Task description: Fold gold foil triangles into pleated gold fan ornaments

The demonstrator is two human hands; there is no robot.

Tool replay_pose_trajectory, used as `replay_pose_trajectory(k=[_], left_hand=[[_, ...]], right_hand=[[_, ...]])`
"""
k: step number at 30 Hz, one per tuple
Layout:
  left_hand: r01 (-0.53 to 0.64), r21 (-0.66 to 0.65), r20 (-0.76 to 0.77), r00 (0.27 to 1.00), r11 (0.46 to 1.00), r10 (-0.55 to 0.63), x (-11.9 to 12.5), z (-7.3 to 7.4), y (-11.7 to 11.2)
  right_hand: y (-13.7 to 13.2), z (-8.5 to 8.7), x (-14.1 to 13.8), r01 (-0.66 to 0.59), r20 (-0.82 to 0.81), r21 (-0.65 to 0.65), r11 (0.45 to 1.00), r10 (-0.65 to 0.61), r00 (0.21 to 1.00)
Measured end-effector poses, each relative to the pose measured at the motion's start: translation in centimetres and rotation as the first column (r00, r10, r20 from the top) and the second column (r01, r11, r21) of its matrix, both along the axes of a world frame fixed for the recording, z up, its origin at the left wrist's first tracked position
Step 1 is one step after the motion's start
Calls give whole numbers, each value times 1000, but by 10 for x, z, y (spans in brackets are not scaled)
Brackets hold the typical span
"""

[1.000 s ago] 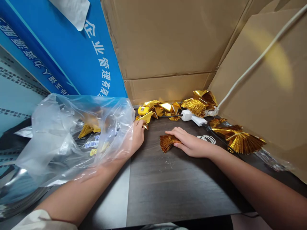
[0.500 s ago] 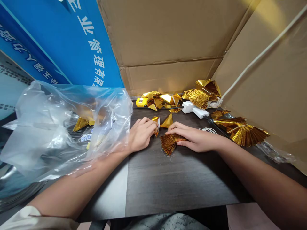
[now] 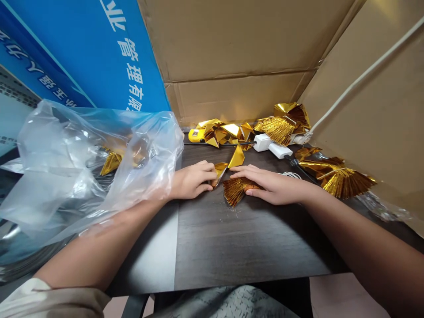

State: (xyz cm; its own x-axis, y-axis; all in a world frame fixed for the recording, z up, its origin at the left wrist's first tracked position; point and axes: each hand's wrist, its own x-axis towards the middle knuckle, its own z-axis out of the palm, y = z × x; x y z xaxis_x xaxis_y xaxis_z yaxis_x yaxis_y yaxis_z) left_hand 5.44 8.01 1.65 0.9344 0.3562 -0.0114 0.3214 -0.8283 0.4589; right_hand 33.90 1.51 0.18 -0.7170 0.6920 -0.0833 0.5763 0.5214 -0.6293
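My left hand [image 3: 198, 180] is closed on a folded piece of gold foil paper [image 3: 219, 171], its fingers curled against the near side. Under my right hand [image 3: 269, 184] lies a fanned bundle of pleated gold foil paper [image 3: 236, 190]; the thumb and fingers grip its narrow end, which the hand partly hides. Another folded gold piece [image 3: 236, 156] rests on the dark table just beyond the right fingertips.
A clear plastic bag [image 3: 82, 176] covers the left side, touching my left forearm. Along the cardboard wall [image 3: 232, 48] lie folded gold pieces [image 3: 215, 132], white plugs [image 3: 280, 150] and a tied gold bundle [image 3: 285, 126]. Another tied bundle [image 3: 341, 176] lies at right.
The gold piece in my left hand has turned and leans rightward. The loose piece beyond has shifted slightly away. My right hand keeps hold of the pleated bundle; the view has moved slightly.
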Motion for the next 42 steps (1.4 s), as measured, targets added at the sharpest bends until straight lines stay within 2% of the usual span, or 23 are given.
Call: replay_pose_trajectory(k=[3, 6, 11, 17, 20, 23, 30, 34, 39, 42], left_hand=[[-10, -23, 3, 1000, 1000, 10, 0, 5, 0], [-24, -27, 25, 999, 999, 25, 1, 3, 0], [-128, -19, 62, 990, 992, 129, 4, -7, 0], [-228, -69, 167, 957, 971, 237, 3, -16, 1], [-225, -60, 184, 955, 972, 233, 2, -18, 3], [-218, -19, 124, 968, 976, 219, 1, -18, 5], [-51, 32, 48, 998, 998, 49, -2, -6, 4], [1, 104, -47, 999, 995, 4, -3, 2, 1], [5, 95, -94, 996, 995, 4, -5, 4, 3], [-62, 68, -76, 995, 996, 67, -4, 1, 5]], right_hand=[[0, -3, 2, 55, 26, -5, 998, -55, 998], [1, -5, 2, 90, 22, 28, 996, -91, 996], [2, -4, 1, 17, -44, 74, 997, -14, 999], [0, -1, -1, -22, -25, 37, 999, 23, 999], [0, -2, -1, -35, -43, 38, 999, 36, 998], [0, -3, 0, -24, -36, 37, 999, 25, 999], [0, 1, -2, -40, -36, 22, 999, 41, 999], [-4, 7, -4, -27, 12, -28, 999, 28, 1000], [-9, 13, -3, 14, 95, -117, 993, -3, 995], [-8, 14, -2, 13, 100, -133, 991, 0, 995]])
